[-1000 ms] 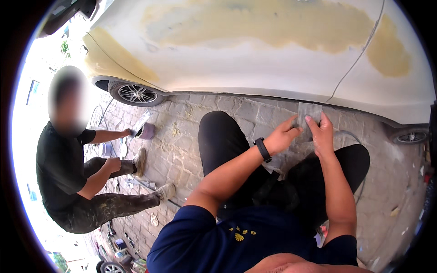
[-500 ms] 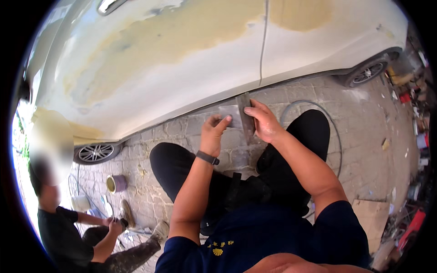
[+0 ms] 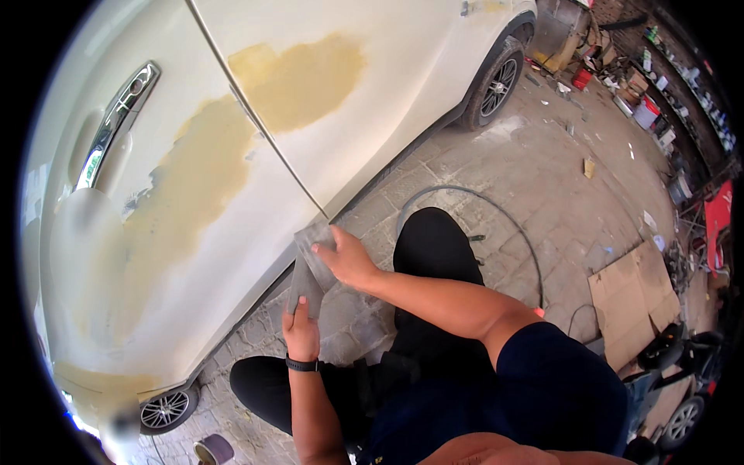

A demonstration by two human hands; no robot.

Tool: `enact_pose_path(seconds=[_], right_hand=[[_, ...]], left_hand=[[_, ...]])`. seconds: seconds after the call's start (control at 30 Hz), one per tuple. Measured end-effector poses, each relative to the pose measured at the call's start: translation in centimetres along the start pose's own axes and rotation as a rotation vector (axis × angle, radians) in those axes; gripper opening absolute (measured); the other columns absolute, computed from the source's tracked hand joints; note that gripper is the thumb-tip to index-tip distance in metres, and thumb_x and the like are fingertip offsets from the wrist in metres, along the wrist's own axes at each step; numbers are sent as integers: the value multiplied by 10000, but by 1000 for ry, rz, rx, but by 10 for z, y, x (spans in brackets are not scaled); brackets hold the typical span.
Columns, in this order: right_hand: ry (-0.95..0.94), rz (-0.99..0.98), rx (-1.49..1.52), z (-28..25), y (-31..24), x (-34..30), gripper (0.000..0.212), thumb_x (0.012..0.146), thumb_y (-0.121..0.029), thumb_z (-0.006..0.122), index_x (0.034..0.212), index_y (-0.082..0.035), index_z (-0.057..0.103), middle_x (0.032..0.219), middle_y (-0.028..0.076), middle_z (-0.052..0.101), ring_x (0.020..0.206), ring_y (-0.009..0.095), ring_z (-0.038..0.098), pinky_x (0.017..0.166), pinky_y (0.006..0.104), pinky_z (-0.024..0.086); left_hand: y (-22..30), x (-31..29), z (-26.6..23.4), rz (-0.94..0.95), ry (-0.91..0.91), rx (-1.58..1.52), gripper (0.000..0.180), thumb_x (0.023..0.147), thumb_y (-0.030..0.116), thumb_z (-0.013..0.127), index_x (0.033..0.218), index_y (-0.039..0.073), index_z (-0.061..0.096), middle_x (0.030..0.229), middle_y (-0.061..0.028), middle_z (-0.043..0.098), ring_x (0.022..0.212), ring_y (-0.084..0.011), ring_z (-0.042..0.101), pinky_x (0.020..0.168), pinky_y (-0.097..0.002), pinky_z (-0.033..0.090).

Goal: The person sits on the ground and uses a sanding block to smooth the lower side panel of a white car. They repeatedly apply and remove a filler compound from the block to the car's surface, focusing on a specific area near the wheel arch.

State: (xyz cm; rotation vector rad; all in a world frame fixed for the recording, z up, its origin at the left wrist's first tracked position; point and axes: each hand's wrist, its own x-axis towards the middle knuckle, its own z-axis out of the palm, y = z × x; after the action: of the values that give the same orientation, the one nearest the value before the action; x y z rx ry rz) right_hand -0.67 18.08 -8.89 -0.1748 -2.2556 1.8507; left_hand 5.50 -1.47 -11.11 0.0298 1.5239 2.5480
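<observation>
In front of the car's lower sill, my two hands meet over thin, flat grey pieces. My right hand (image 3: 349, 260) grips a grey rectangular plate (image 3: 307, 235), thumb on top of it. My left hand (image 3: 301, 336) pinches the lower end of a long grey strip (image 3: 303, 285), which slants up to the plate and touches or overlaps it. Whether these are scrapers or sanding pieces I cannot tell. Just beyond them stands the white car (image 3: 256, 186), with tan filler patches (image 3: 186, 182) across two door panels.
A hose (image 3: 515, 225) curls over the paving right of my knee. Cardboard (image 3: 634, 298) lies at the right, near cluttered shelves (image 3: 686, 93). A small bucket (image 3: 214, 449) sits by the wheel (image 3: 167, 411) at lower left. A chrome door handle (image 3: 116, 128) juts from the car.
My view has swung to the right along the car. The plate and strip now sit at a different angle to each other, my left hand below. The seated person has left the view.
</observation>
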Motion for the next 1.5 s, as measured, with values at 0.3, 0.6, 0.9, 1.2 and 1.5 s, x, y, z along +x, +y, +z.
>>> enact_pose_path(seconds=[0.3, 0.6, 0.9, 1.2, 1.5], right_hand=[[-559, -194, -67, 11, 2, -25, 415, 950, -305, 729, 1116, 57, 610, 969, 252, 676, 876, 383, 620, 813, 449, 508], [-636, -46, 141, 6, -11, -20, 353, 914, -274, 777, 1036, 38, 662, 921, 173, 717, 840, 209, 640, 775, 397, 513], [36, 164, 332, -3, 6, 20, 296, 992, -195, 700, 1205, 4, 651, 1069, 97, 715, 952, 160, 621, 840, 353, 521], [-245, 86, 755, -32, 0, 24, 350, 1061, -188, 636, 1345, 13, 597, 1304, 94, 663, 1187, 205, 637, 1064, 387, 478], [-531, -93, -229, -29, 20, 33, 326, 1076, -234, 631, 1247, 42, 653, 1262, 77, 671, 1138, 150, 618, 1063, 321, 453]], left_hand=[[2, -4, -7, -88, -51, -49, 483, 944, -27, 504, 1425, -6, 539, 1414, -110, 594, 1328, -242, 548, 1142, -379, 410], [0, -4, -8, -10, -60, -3, 373, 988, 37, 543, 1352, -23, 596, 1372, -106, 630, 1287, -224, 578, 1117, -374, 440], [19, -3, 13, 18, 321, 344, 355, 1046, 226, 688, 1268, -49, 653, 1044, -33, 713, 921, -78, 609, 804, -238, 470], [35, 0, 20, 4, 210, 343, 333, 888, 236, 869, 1027, -37, 738, 825, -22, 719, 748, -93, 621, 648, -296, 513], [58, 3, -15, 285, 405, -51, 322, 1034, 208, 689, 1204, -65, 712, 1090, -84, 755, 963, -123, 665, 860, -306, 550]])
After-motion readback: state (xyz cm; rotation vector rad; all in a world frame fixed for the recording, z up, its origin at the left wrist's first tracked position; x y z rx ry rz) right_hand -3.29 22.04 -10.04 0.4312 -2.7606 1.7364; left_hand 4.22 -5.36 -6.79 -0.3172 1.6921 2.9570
